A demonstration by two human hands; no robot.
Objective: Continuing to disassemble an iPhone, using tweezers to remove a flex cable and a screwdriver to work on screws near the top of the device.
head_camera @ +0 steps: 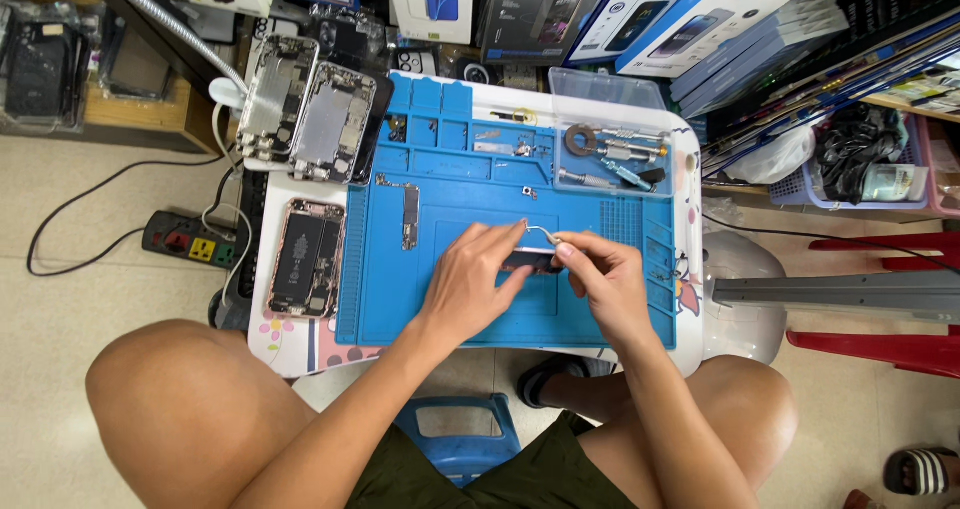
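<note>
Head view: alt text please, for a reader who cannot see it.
Seated person's left hand and right hand work a small dark part with thin tweezers over a blue repair mat. An opened phone lies left of the mat.

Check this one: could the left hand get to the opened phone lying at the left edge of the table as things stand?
Probably yes. The left hand rests on the blue mat, and only bare mat lies between it and the opened phone; nothing blocks the way.

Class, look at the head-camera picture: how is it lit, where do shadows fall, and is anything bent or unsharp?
Head view: even, soft light, faint shadow beneath both hands on the blue mat; the left hand and right hand look sharp; wide-lens bending at the edges.
</note>
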